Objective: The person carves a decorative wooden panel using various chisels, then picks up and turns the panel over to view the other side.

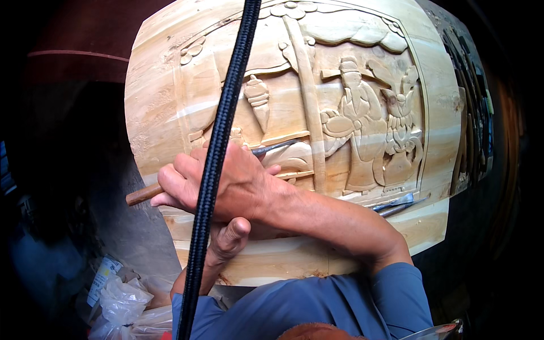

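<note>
My right hand [218, 175] is closed around the wooden handle of a carving chisel [144, 194], its forearm crossing over the panel from the right. The handle's end sticks out to the left. On the other side, the dark metal blade reaches right over a carved recess, low on the wooden relief panel [153, 107]. My left hand [229, 235] comes up from the lower left beneath my right wrist. Its thumb shows, stretched apart; a fingertip beyond the wrist probably belongs to it. The other fingers are hidden, so I cannot see whether they touch the blade.
Two more chisels [396, 205] lie on the panel's lower right border. Several dark tools [473, 85] are lined up beyond the right edge. A black braided cord [226, 107] crosses the view. At lower left sits a clear plastic bag [126, 300] beside a white printed container [103, 277].
</note>
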Tool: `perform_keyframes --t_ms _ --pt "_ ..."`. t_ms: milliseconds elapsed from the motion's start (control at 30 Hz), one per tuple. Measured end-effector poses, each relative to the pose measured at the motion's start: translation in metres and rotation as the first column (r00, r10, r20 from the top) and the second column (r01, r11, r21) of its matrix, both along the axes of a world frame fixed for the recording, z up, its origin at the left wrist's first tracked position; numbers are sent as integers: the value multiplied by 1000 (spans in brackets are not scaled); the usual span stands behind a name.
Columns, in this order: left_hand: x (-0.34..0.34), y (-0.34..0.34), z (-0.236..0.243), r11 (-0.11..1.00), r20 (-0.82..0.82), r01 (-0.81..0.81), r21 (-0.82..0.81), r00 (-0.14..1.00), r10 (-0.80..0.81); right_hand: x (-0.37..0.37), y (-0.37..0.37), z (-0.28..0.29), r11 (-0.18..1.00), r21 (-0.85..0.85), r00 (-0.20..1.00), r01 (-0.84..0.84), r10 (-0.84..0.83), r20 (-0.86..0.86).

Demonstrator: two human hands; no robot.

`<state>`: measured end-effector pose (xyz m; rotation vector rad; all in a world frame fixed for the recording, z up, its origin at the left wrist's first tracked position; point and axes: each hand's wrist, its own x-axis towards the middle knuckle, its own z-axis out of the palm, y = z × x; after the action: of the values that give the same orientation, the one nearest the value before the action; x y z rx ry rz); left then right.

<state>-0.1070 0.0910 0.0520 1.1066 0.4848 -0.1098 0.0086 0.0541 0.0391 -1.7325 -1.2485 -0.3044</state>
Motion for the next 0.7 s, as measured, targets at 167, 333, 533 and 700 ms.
perform_keyframes --t_ms 167,333,533,700 --pt "1 8 3 998 -28 50 -36 998 -51 4 -1 0 999 -33 999 30 -31 -25" --pt "8 10 -2 996 27 81 -26 996 -80 8 -1 -1 998 -37 997 58 -60 -49" --pt "-2 -2 -2 998 44 32 49 998 -35 -14 0 7 986 -123 973 116 -88 211" --pt "-9 -14 -13 995 55 -76 68 996 73 -12 -1 -1 988 -125 994 -94 101 50"
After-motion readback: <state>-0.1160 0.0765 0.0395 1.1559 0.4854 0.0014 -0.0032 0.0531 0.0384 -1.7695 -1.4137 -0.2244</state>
